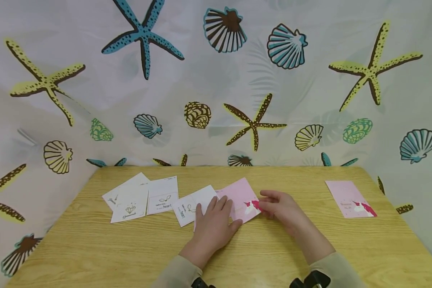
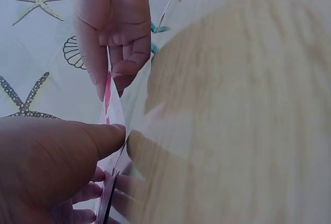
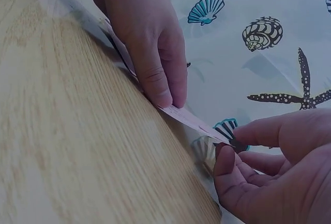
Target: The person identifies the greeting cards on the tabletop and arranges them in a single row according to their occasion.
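Note:
A pink card (image 1: 237,196) with a red-and-white unicorn lies near the middle of the table, overlapping a white card (image 1: 189,208) with a wing drawing. My left hand (image 1: 215,226) rests on the pink card's left part, fingers extended over its face and thumb near the front edge. At its right corner, beside the unicorn, my right hand (image 1: 282,210) pinches the card. Seen edge-on in the right wrist view, the pink card (image 3: 189,119) stretches between both hands, its corner between the right thumb and forefinger. Part of the white card is hidden under my left hand.
Several white cards with printed drawings lie at the left, including a diamond card (image 1: 129,204) and a heart-text card (image 1: 163,195). Another pink unicorn card (image 1: 349,198) lies far right. A shell-and-starfish curtain (image 1: 201,84) hangs behind the wooden table (image 1: 129,256).

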Available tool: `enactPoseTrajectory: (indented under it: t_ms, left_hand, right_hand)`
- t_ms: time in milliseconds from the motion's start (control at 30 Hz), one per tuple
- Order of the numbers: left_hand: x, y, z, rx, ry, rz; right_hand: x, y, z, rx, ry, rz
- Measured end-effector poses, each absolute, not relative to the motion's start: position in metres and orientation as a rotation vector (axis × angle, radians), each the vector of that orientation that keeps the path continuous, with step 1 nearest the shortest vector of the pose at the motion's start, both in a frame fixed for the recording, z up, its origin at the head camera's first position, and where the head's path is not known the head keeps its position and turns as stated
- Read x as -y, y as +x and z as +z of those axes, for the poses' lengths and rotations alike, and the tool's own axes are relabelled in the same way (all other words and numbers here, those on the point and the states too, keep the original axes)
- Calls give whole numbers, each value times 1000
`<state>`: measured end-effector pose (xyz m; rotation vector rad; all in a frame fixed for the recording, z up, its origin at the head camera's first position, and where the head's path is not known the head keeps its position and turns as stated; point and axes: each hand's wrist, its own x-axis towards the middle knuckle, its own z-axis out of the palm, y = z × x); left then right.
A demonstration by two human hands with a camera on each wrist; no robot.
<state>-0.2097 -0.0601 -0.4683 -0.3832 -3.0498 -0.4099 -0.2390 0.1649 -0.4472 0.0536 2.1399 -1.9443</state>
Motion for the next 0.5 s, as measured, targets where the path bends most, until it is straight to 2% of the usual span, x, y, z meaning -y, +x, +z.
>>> enactPoseTrajectory:
  t_ms: [500]
  left_hand:
    - [59, -212, -465, 2930, -347, -613]
  right_hand:
    - [-167, -239, -443, -2100, 91, -1989]
